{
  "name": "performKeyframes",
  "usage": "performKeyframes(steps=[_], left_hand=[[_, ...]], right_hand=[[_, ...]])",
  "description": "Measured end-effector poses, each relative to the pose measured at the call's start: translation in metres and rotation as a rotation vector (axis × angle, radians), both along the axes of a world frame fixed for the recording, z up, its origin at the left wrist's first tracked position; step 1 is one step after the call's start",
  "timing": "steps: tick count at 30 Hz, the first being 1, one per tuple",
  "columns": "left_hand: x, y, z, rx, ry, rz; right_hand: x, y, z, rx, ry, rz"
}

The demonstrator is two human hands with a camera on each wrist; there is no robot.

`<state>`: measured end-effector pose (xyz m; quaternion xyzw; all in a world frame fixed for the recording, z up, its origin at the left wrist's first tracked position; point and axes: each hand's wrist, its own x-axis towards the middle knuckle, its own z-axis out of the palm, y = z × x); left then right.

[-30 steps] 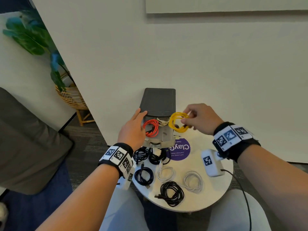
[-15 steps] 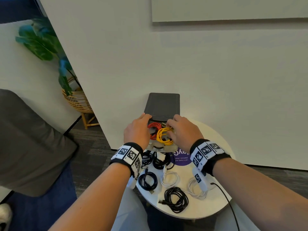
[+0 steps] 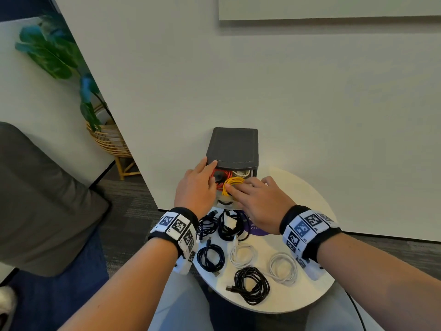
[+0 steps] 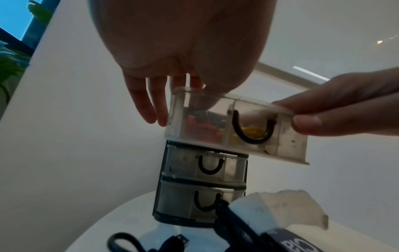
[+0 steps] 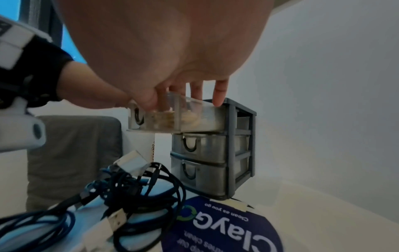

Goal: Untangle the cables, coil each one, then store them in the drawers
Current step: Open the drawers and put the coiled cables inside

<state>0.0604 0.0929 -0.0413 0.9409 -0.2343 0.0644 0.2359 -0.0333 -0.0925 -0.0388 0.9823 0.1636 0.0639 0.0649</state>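
Yellow cable (image 3: 232, 185), coiled, lies in the pulled-out top drawer (image 4: 233, 126), red coil (image 3: 220, 176) at nine o'clock; right hand (image 3: 259, 205) presses it with straight fingers, left hand (image 3: 195, 191) rests flat, relaxed.

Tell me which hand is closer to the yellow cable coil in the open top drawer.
Right. The right hand has its fingers on the yellow cable coil; the left hand is beside it, over the red cable.

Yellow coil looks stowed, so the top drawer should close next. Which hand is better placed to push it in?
Probably the right hand: its thumb and fingers already touch the top drawer front. The left hand rests farther back, by the red cable.
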Motion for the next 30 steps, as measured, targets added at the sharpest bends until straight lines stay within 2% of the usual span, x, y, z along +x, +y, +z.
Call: performKeyframes(steps=[3, 10, 13, 17, 25, 28, 30], left_hand=[[0.001, 0.001, -0.001, 0.021, 0.006, -0.026], [0.002, 0.003, -0.001, -0.045, 0.087, -0.074], [0.005, 0.005, -0.001, -0.051, 0.109, -0.099], [0.014, 0.0, -0.003, -0.089, 0.104, -0.111], [0.028, -0.012, -0.001, -0.095, -0.046, -0.062], [0.028, -0.009, 0.0, -0.111, -0.013, -0.078], [0.028, -0.003, 0.0, -0.134, 0.066, -0.113]], right_hand=[[0.015, -0.002, 0.003, 0.013, 0.043, -0.045], [0.03, -0.005, 0.015, 0.085, -0.094, -0.11], [0.037, -0.007, 0.016, 0.257, -0.2, -0.241], [0.054, -0.014, 0.015, 0.414, -0.03, -0.403], [0.06, -0.021, 0.007, 0.474, -0.039, -0.393], [0.059, -0.022, 0.005, 0.581, -0.01, -0.397], [0.054, -0.025, 0.006, 0.701, -0.038, -0.378]])
